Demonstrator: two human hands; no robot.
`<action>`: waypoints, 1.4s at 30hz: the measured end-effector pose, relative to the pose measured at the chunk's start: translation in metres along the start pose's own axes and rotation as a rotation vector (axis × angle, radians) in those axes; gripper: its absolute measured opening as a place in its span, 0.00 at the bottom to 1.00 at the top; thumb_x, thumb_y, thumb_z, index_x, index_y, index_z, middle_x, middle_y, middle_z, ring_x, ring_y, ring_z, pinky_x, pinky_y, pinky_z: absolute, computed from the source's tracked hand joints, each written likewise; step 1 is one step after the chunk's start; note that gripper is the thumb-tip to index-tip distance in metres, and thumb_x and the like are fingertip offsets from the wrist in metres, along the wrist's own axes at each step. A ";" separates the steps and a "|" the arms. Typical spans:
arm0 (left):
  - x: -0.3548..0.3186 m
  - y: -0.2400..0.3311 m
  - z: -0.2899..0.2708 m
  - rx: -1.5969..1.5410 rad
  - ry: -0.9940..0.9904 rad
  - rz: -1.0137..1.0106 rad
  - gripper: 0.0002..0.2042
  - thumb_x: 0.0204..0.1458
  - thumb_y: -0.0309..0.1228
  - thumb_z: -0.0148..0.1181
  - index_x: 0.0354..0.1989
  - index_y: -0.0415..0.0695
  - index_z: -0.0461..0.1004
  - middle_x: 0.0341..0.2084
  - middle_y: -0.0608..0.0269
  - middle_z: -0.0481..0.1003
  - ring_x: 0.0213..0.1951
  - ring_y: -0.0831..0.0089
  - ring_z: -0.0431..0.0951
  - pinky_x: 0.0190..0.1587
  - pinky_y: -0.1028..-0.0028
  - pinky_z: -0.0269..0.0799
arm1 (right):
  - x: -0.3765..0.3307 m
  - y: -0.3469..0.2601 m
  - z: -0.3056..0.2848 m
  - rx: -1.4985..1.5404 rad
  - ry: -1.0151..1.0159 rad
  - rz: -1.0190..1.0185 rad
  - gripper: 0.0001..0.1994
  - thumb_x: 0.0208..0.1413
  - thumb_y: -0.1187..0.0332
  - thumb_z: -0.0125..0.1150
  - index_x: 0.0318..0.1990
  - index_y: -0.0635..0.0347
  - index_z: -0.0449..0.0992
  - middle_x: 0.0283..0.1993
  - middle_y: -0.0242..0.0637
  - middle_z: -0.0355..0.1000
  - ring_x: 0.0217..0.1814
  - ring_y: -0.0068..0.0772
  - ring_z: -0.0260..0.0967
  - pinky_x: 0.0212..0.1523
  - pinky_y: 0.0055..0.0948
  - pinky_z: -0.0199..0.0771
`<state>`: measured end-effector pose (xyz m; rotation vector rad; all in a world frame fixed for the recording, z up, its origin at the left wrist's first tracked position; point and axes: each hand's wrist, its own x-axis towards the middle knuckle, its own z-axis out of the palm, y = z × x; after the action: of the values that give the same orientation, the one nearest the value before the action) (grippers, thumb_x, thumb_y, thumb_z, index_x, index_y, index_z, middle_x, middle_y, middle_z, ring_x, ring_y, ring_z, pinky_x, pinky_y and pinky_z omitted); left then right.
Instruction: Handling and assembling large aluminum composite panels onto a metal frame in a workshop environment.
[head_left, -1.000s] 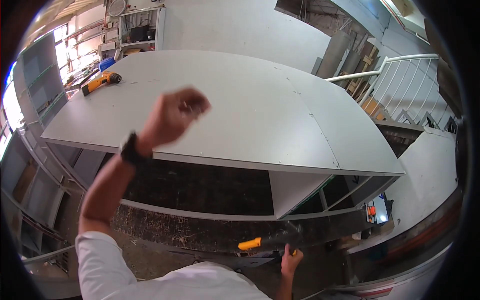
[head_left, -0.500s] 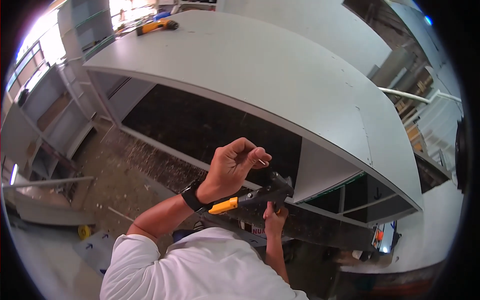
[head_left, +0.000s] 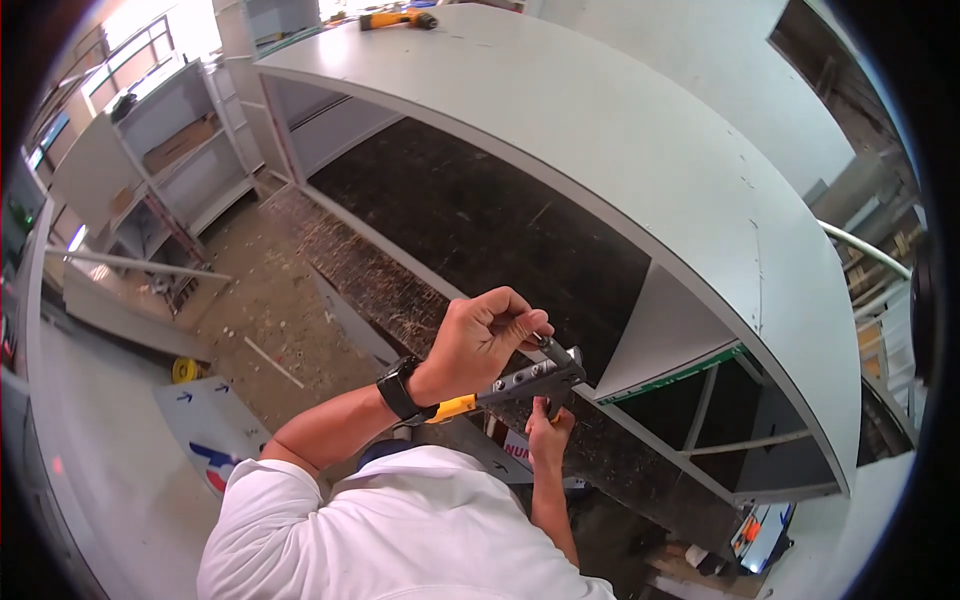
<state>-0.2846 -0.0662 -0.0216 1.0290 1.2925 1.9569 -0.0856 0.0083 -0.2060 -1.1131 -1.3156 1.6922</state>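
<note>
As R hand [head_left: 549, 430] grips riveter [head_left: 535, 384], L hand [head_left: 485, 345] curls @ tip [head_left: 553, 349].

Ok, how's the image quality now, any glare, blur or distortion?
Head view: window at upper left blown out by glare; head view: white cabinet top bowed by the fisheye, corners black; head view: left hand and yellow-handled tool fairly sharp.

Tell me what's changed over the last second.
The left hand came down from up by the white cabinet top to the nose of the black-and-yellow tool; the thin pin it pinched no longer shows clearly. The right hand still grips the tool; the drill still lies on the top.
</note>
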 end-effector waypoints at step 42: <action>-0.249 0.007 -0.668 1.078 1.080 -0.685 0.20 0.42 0.49 0.68 0.30 0.43 0.78 0.22 0.57 0.80 0.23 0.58 0.77 0.31 0.62 0.74 | 0.018 0.188 0.614 -0.492 -1.256 0.168 0.08 0.57 0.70 0.72 0.39 0.62 0.80 0.33 0.34 0.78 0.29 0.23 0.71 0.33 0.22 0.72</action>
<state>-0.7120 -0.5916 -0.2444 -0.3232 2.9197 1.1229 -0.6662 -0.2404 -0.3244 -0.2660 -2.5343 2.3698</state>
